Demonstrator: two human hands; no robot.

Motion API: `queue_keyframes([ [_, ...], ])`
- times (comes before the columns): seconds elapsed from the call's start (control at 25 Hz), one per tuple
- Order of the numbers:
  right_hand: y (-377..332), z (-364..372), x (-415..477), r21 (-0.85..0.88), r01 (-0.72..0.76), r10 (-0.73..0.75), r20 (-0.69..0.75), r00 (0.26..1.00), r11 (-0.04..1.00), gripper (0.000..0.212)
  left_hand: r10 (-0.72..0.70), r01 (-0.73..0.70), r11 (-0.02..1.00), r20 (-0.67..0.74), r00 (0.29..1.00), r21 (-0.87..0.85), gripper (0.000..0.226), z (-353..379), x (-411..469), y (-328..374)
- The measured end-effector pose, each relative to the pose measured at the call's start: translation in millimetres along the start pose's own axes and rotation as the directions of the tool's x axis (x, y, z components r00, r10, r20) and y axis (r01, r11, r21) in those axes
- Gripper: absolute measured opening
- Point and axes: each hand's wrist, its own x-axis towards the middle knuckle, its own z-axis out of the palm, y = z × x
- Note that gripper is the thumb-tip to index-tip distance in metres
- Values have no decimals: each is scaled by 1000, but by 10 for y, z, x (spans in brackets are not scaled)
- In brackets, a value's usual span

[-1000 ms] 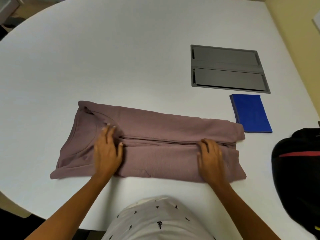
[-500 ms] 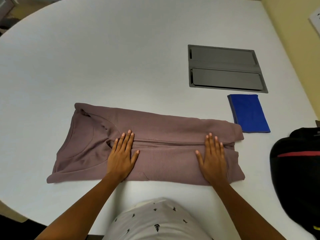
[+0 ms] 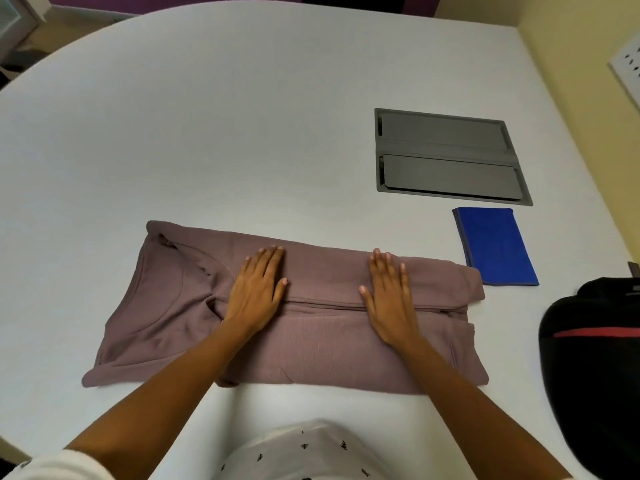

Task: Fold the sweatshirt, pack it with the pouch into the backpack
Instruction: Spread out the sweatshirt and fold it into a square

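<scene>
Sweatshirt: mauve cotton sweatshirt (image 3: 311, 306), folded into a long band, flat on the white round counter (image 3: 207, 133).
Left hand (image 3: 256, 292): flat, fingers spread, pressing the sweatshirt's middle.
Right hand (image 3: 389, 296): flat, spread, nearer its right end.
Pouch: blue flat fabric pouch (image 3: 495, 247), just beyond the sweatshirt's right end.
Backpack: black backpack with red stripe (image 3: 595, 358), right of the sweatshirt.

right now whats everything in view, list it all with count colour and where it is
sweatshirt: 1, dusty mauve, folded into a long band across the near middle of the table, neck end to the left
pouch: 1, blue, flat on the table just beyond the sweatshirt's right end
backpack: 1, black with a red stripe, at the right edge, partly out of frame
cable hatch: 1, grey, two flaps, set into the table beyond the pouch
table: 1, white, rounded, fills most of the view
wall: yellow, far right
left hand: 1, flat, palm down on the sweatshirt
right hand: 1, flat, palm down on the sweatshirt
</scene>
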Motion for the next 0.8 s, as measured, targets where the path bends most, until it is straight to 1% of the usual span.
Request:
queue_keyframes([
  [0.04,94,30,82,-49,-10,11,20,1000,999,66,-33,32,999,40,999,36,71,7,112,-96],
  [0.12,388,57,143,-123,-79,85,39,996,989,69,-118,103,985,109,987,140,82,-3,248,-363],
  [0.2,684,42,129,-147,-147,154,36,987,978,71,-161,123,965,152,975,231,88,-5,299,-594],
  [0.24,791,19,122,-153,-197,203,25,979,968,72,-176,135,960,154,972,244,90,7,313,-653],
  [0.28,850,-6,124,-155,-272,276,7,961,950,73,-192,154,958,142,971,240,92,20,316,-671],
  [0.36,820,-50,165,-125,-443,442,-36,896,888,72,-202,175,959,108,973,221,94,56,323,-647],
  [0.4,739,-72,182,-94,-486,482,-64,874,869,71,-199,175,961,98,975,216,94,70,318,-637],
  [0.44,614,-86,191,-56,-467,461,-87,883,883,70,-197,174,962,96,976,212,93,77,313,-637],
  [0.48,450,-80,178,-22,-382,379,-87,921,924,69,-195,172,963,96,976,205,92,77,306,-644],
  [0.52,259,-52,134,0,-254,254,-56,966,967,68,-190,169,966,93,977,196,91,72,302,-654],
  [0.56,80,-2,55,16,-118,118,-9,993,993,67,-185,166,968,87,979,189,91,68,300,-659],
  [0.6,-38,51,-41,28,-18,17,29,999,999,66,-180,163,969,81,980,188,91,70,298,-661],
  [0.64,-63,94,-123,30,22,-23,46,999,999,65,-178,161,968,77,981,192,91,78,298,-660],
  [0.68,3,124,-188,24,8,-9,47,999,1000,65,-176,159,967,73,982,197,92,87,295,-660],
  [0.8,377,107,-329,-47,-130,130,3,991,990,67,-176,162,968,59,983,192,93,89,293,-663],
])
